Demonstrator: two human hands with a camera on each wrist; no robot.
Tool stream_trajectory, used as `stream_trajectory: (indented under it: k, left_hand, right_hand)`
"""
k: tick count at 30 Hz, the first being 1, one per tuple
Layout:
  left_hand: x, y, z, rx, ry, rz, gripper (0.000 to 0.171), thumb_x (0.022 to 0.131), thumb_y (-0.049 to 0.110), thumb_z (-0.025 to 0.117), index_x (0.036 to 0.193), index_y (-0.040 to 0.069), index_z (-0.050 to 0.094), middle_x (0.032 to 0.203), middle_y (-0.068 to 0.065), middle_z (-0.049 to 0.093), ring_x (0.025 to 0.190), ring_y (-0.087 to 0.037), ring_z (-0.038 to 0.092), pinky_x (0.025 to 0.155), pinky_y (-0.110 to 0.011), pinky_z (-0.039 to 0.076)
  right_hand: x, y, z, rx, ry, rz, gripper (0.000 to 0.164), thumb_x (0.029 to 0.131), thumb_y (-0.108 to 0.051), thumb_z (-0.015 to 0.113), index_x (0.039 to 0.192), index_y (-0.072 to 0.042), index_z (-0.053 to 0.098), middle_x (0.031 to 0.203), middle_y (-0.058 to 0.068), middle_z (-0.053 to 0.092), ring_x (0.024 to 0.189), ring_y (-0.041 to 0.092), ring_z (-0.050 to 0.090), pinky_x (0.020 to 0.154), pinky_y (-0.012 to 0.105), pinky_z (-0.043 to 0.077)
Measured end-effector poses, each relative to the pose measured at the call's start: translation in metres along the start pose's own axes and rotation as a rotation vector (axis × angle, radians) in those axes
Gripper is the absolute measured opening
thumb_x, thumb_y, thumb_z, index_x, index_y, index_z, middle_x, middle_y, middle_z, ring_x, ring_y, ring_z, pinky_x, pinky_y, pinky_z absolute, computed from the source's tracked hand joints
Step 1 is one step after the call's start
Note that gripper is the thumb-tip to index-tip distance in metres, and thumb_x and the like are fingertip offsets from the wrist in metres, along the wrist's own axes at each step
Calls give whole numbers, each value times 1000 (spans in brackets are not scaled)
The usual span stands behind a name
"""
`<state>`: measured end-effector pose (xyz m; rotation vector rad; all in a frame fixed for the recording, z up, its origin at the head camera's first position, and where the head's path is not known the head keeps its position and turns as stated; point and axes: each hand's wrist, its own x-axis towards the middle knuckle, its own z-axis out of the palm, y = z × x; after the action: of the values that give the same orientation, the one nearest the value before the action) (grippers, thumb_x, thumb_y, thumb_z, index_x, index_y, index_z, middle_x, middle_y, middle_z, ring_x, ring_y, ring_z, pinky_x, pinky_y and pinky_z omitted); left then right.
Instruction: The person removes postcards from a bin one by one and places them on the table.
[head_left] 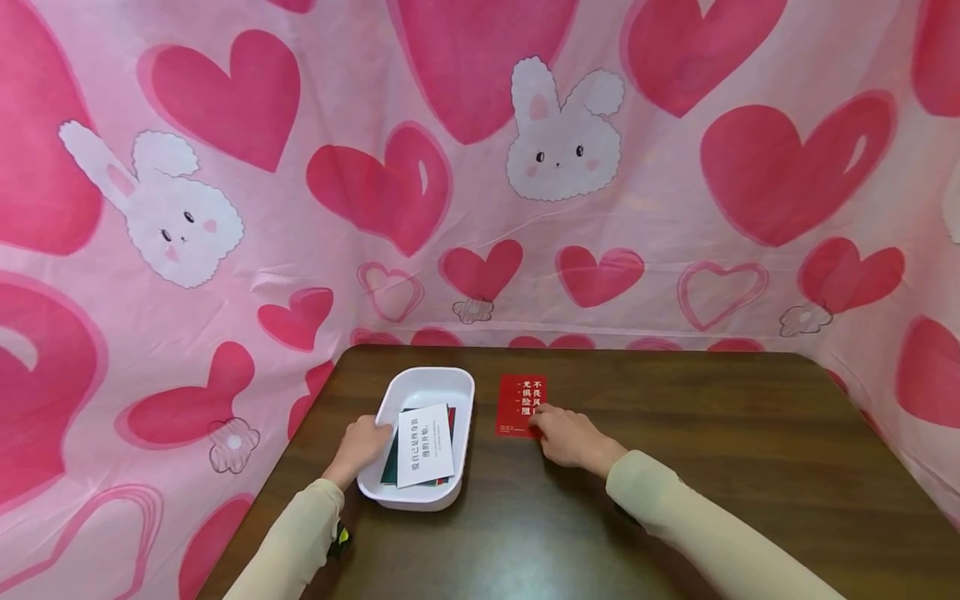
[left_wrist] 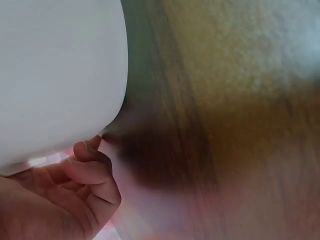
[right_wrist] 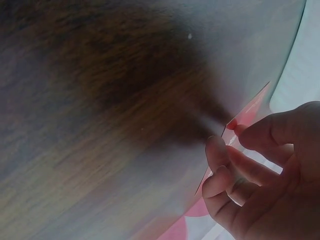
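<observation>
Two grips, we log: left hand (head_left: 362, 446) fingers clamped on white tray (head_left: 432, 386), likely steadying it; right hand (head_left: 573, 437) pinching red card (head_left: 513, 408) by its edge, on desk (head_left: 712, 417) near tray, presumably easiest hold

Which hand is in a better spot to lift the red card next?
Probably the right hand: it's touching the edge of the red card. The left hand grips the white tray, farther from the card.
</observation>
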<state>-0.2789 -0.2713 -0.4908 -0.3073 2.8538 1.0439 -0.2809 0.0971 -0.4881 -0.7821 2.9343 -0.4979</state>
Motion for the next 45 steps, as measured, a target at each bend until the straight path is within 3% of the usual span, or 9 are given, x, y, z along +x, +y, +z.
stream_trajectory:
  k: [8,22,45]
  left_hand:
    - [0,-1,5,6,19,8,38,103,16,55,123,-15,65,94,-19,70,80,-30,66,70,-40,57]
    - [2,-1,5,40,16,-14,37,102,15,60,125,-14,64,95,-20,72,80,-29,70,82,-54,62]
    - [2,2,5,43,9,-32,38,103,14,59,127,-15,62,97,-21,71,80,-30,70,83,-55,61]
  right_hand:
    - [1,-1,-2,2,-9,5,32,92,-7,74,124,-3,74,125,13,66,109,31,68,91,54,58]
    - [7,3,0,13,-25,21,34,93,-10,73,127,-5,73,126,11,66,111,30,67,94,55,57]
    - [12,6,0,43,-29,32,35,94,-12,74,128,-5,72,127,12,65,109,30,65,96,55,55]
